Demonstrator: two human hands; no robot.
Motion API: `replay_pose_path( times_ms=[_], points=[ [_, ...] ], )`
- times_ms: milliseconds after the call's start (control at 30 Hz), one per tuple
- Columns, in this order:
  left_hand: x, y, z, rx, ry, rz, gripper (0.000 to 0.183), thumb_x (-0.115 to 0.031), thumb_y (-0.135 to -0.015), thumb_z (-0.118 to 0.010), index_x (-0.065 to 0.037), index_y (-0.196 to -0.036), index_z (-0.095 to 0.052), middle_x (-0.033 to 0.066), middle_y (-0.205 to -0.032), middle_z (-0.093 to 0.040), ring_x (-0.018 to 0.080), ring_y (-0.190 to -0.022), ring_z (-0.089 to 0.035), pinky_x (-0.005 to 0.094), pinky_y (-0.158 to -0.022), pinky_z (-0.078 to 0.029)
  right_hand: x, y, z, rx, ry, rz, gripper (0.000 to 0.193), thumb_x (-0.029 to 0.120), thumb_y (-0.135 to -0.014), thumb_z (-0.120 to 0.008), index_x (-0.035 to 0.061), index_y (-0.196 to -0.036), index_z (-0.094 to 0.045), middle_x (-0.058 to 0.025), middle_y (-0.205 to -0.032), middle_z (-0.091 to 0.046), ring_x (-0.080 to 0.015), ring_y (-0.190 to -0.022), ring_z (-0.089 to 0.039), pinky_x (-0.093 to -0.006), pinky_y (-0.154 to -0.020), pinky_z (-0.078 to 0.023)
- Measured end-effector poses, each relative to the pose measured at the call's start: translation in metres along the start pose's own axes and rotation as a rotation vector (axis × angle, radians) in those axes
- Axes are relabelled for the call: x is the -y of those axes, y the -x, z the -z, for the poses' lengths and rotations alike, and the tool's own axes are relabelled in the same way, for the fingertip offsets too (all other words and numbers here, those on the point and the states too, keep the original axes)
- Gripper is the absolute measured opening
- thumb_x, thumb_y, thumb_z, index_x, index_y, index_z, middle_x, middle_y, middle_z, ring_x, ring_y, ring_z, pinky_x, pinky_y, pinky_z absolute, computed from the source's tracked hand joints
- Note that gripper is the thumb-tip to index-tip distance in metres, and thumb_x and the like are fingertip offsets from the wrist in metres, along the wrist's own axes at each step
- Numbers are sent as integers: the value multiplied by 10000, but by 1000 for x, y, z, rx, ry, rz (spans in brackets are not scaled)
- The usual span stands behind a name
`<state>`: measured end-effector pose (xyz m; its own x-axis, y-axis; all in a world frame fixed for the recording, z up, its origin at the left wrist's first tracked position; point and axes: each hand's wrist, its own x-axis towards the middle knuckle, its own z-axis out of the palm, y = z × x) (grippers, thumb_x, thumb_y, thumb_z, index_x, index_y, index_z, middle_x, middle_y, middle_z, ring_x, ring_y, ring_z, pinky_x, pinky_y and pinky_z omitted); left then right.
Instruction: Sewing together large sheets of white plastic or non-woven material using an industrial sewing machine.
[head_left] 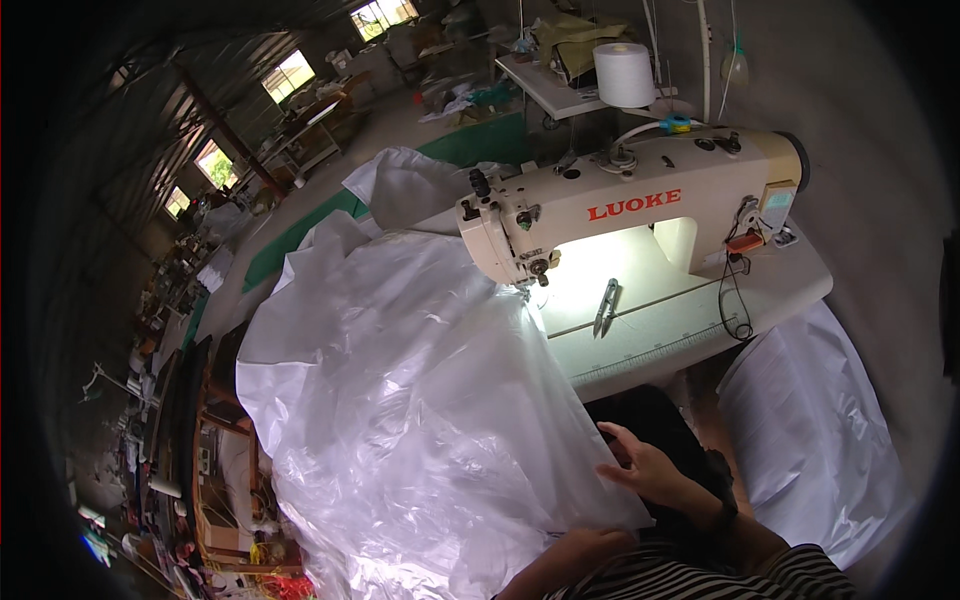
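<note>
A large glossy white plastic-like sheet (420, 400) spreads over the left of the sewing table and hangs toward me, its upper right part lying under the needle area of a cream sewing machine (640, 195). At the sheet's near corner my left hand (592, 546) is closed on the edge, its fingertips partly hidden. Just above it, my right hand (648, 470) reaches in from the right with thumb and fingers apart, beside the sheet's right edge. Small thread snips (606, 307) lie on the lit machine bed, out of reach of both hands.
A white thread cone (623, 75) stands behind the machine. More white sheeting (815, 430) hangs at the right. A ruler scale (650, 350) runs along the table's near edge. A wooden rack (228, 490) stands at the left, and a green strip (300, 240) lies on the floor behind.
</note>
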<state>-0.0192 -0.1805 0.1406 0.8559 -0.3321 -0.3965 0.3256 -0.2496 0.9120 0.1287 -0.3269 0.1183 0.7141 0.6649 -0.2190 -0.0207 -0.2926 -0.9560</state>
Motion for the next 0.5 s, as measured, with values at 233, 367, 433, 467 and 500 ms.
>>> replay_pose_path(
  times_ms=[233, 367, 433, 467, 500],
  points=[
    [5, 31, 117, -1357, -875, -94, 607, -190, -811, -784, -10, -1331, -526, 196, -1338, -575, 397, -1233, -541, 465, -1045, -433, -2, 2, -13, -230, 631, 338, 600, 99, -890, -622, -11, -1444, -420, -154, -793, -670, -314, -630, -679, -395, -553, -532],
    [62, 27, 165, -1314, -856, 57, 655, -239, -820, -771, -3, -1349, -466, 211, -1307, -559, 405, -1184, -540, 489, -1011, -435, -6, 4, -18, -203, 890, 372, 660, 62, -846, -572, -43, -1471, -391, -104, -682, -624, -241, -522, -646, -363, -456, -518],
    [74, 26, 179, -1323, -870, 66, 581, -188, -839, -747, 8, -1318, -481, 228, -1228, -588, 420, -1114, -572, 484, -952, -464, -4, 1, -28, -166, 913, 344, 660, 52, -821, -564, -55, -1455, -412, -86, -656, -623, -215, -500, -639, -354, -439, -512],
    [74, 25, 185, -1312, -841, 163, 507, -136, -859, -722, 18, -1286, -497, 246, -1149, -618, 436, -1043, -604, 479, -893, -494, -1, -1, -35, -139, 924, 355, 651, 53, -817, -568, -60, -1442, -427, -75, -639, -617, -204, -493, -636, -347, -433, -508],
    [70, 24, 189, -1499, -888, -53, 362, -45, -873, -666, 43, -1197, -529, 260, -1019, -640, 469, -902, -622, 480, -775, -509, 2, -4, -42, -119, 936, 361, 642, 55, -812, -573, -64, -1429, -443, -64, -622, -611, -194, -486, -632, -339, -427, -504]
  ],
)
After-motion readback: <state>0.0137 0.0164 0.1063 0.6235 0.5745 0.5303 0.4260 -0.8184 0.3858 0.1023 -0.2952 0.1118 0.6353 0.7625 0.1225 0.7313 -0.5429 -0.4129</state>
